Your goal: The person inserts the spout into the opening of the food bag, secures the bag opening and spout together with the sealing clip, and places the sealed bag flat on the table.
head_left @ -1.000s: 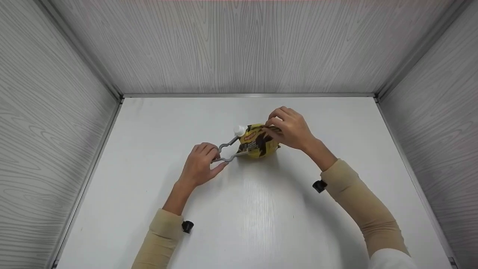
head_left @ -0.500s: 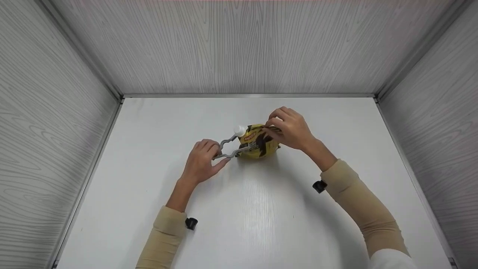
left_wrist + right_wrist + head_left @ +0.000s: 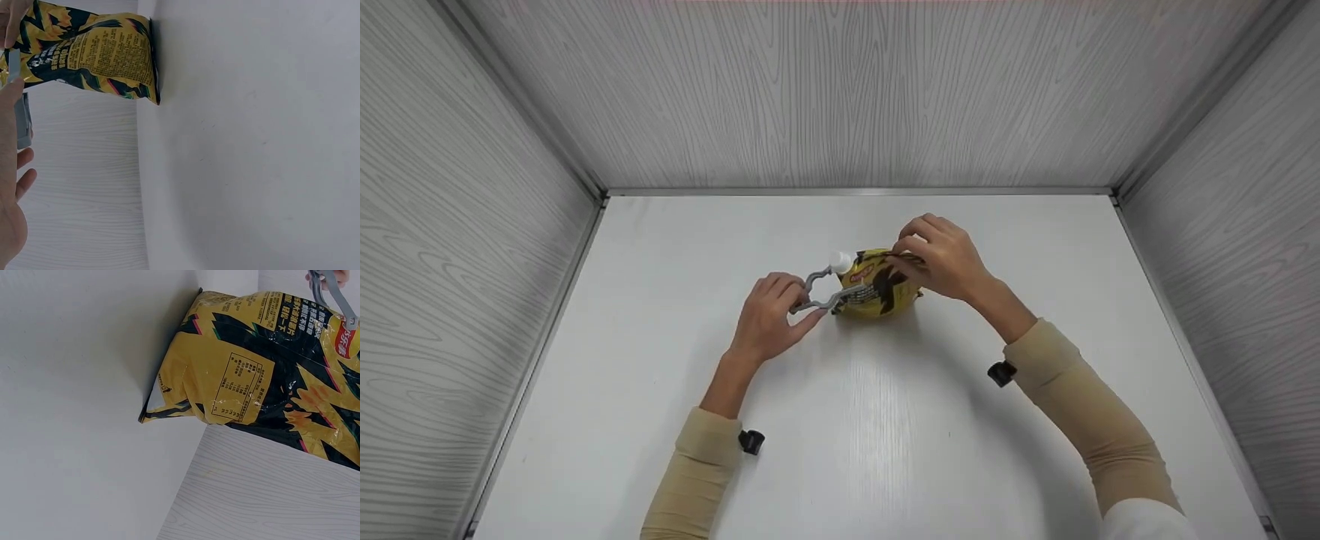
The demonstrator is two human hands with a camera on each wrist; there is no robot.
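A yellow and black snack bag (image 3: 889,298) stands on the white table (image 3: 855,420) with its top pinched between the thumb and fingers of my right hand (image 3: 945,259). My left hand (image 3: 769,319) grips one end of a grey bag clip (image 3: 837,297), whose two wavy arms are spread apart. One arm reaches across the front of the bag, and a white cap (image 3: 841,262) sits at the end of the other. In the left wrist view, part of the clip (image 3: 22,121) shows beside the bag (image 3: 109,53). The right wrist view shows the bag's printed side (image 3: 236,377) but not my right hand.
Grey wood-patterned panels (image 3: 840,97) enclose the table at the back and both sides. A metal rail (image 3: 862,192) runs along the back edge. A small black camera (image 3: 751,442) sits at the left cuff, another black camera (image 3: 1001,373) at the right.
My left hand has moved slightly up and to the right with the clip, whose front arm now lies higher across the bag. The right hand and the bag have stayed put.
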